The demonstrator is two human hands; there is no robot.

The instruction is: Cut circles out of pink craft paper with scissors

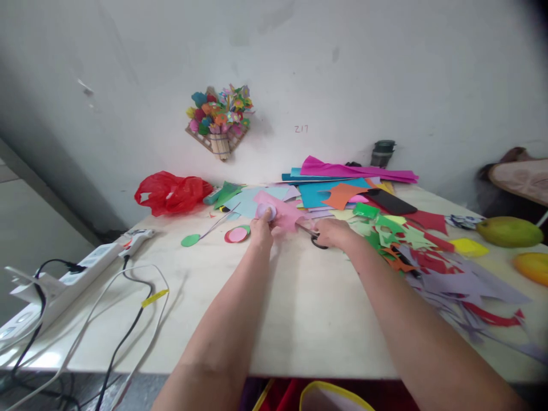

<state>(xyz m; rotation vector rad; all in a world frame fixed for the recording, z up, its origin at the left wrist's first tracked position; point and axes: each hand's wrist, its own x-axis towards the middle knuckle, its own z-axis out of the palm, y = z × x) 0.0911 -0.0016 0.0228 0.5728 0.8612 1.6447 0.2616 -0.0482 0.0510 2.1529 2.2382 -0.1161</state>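
My left hand pinches a small lilac paper circle against a pink paper sheet on the table. My right hand is closed around black-handled scissors, whose blades point left towards the pink sheet. Just left of my left hand lie a stack of cut paper circles, pink on red on green, and a green oval cut-out. A thin stick lies between them.
Coloured paper sheets and scraps cover the table's back and right side, with a black phone. A red plastic bag lies back left; a power strip with cables at the left edge. Mangoes sit far right.
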